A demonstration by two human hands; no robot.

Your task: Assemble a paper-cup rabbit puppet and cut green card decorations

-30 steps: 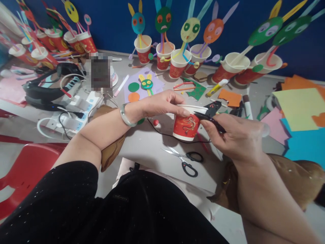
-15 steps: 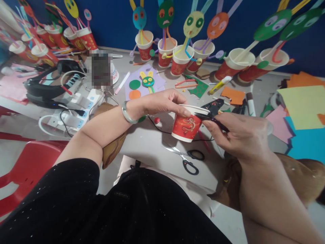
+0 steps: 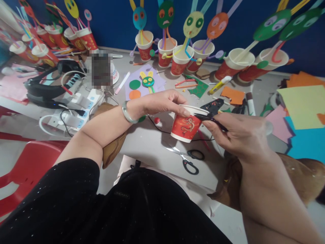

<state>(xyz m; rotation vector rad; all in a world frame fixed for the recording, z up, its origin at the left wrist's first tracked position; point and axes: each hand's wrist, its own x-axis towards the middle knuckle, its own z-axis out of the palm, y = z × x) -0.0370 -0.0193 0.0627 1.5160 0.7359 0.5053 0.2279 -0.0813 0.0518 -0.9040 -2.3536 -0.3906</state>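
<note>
A red paper cup (image 3: 185, 127) with a gold pattern and white rim hangs above the table, tilted slightly. My left hand (image 3: 166, 102) pinches its rim, thumb on the outside and fingers behind. From the right, my right hand (image 3: 225, 132) is closed around a dark tool (image 3: 203, 116), whose tip touches the cup just under the rim. What the tool's handle looks like is mostly hidden by the fingers. Below the cup lie open scissors (image 3: 186, 158) with black handles.
Red cups with paper-faced figures, one being a yellow face (image 3: 193, 24), line the back. A power strip (image 3: 87, 110) with cables and a black headset (image 3: 42, 84) are at left. Colored paper (image 3: 302, 106) lies at right, a yellow marker (image 3: 219, 85) behind my right hand.
The cup has tilted slightly, its base shifting a little to the left. Both hands keep their holds and have barely moved.
</note>
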